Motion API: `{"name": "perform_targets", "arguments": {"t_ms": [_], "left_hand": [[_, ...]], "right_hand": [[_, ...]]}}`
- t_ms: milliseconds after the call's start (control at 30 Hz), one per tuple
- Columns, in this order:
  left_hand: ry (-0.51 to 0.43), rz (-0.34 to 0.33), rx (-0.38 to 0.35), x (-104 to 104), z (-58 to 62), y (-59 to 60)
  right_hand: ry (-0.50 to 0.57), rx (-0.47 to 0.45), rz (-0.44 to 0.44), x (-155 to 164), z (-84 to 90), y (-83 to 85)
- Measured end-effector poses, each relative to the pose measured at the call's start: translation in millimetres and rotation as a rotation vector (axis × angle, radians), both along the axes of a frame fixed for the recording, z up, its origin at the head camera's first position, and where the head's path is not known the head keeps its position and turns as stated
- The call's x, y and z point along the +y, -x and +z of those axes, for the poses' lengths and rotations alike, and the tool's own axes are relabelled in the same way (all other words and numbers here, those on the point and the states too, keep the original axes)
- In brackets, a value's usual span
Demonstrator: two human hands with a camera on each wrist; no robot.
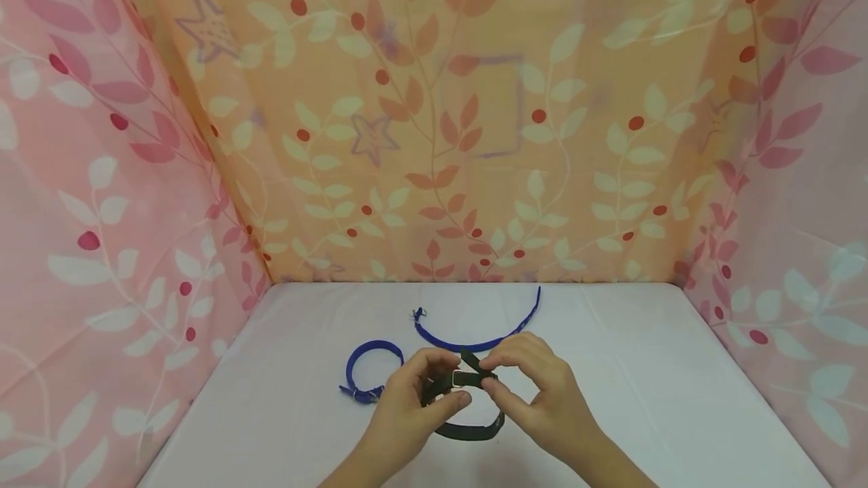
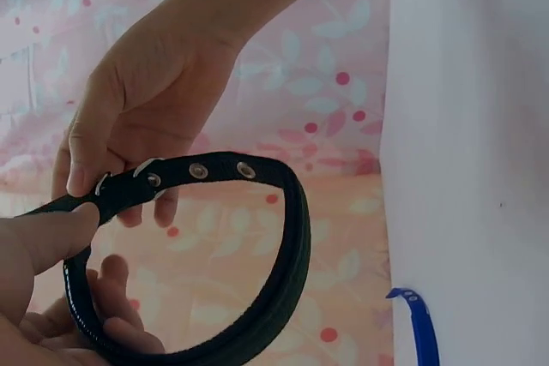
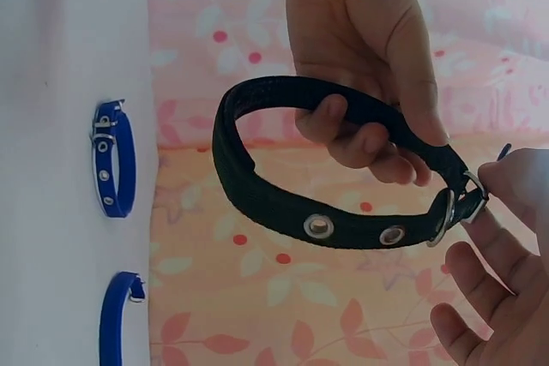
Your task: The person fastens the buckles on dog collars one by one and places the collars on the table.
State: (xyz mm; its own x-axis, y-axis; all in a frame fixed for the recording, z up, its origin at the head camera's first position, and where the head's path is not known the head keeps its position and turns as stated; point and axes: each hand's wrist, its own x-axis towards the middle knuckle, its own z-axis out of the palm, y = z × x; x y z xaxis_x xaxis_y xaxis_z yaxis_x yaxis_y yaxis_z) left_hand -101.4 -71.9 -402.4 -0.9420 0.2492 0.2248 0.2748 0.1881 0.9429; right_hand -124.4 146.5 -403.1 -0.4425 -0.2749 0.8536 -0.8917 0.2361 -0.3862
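Both hands hold a dark, near-black collar [image 1: 468, 434] above the table, bent into a loop. Its metal buckle [image 1: 457, 379] faces up between the hands, with the strap run through it. My left hand [image 1: 423, 390] grips the band left of the buckle, thumb on the near side. With thumb and fingers, my right hand [image 1: 545, 390] pinches the strap by its tip, right of the buckle. Metal eyelets [image 3: 319, 226] show along the band in the right wrist view, and a metal ring [image 3: 443, 220] hangs beside the buckle.
A blue collar [image 1: 375, 344] fastened into a loop lies left of the hands on the white table [image 1: 271, 413]. Behind them, another blue collar [image 1: 461, 348] lies unfastened in a wide curve. Leaf-patterned cloth [image 1: 434, 134] encloses the table's back and sides.
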Motion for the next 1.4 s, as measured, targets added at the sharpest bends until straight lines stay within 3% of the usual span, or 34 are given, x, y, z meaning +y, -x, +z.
{"name": "perform_targets", "arguments": {"t_ms": [267, 633, 900, 1400], "left_hand": [[-0.060, 0.023, -0.061, -3.4, 3.0, 1.1], [-0.143, -0.006, -0.046, -3.9, 3.5, -0.2], [-0.124, -0.007, -0.014, -5.1, 3.9, -0.7], [-0.109, 0.018, -0.023, -5.3, 1.8, 1.1]], "right_hand": [[0.004, 0.006, -0.001, -1.0, 1.5, 0.6], [-0.009, 0.017, 0.009, -1.3, 1.0, 0.0], [-0.047, 0.007, -0.013, -1.4, 0.7, -1.0], [-0.082, 0.021, -0.055, 0.2, -0.3, 1.2]]}}
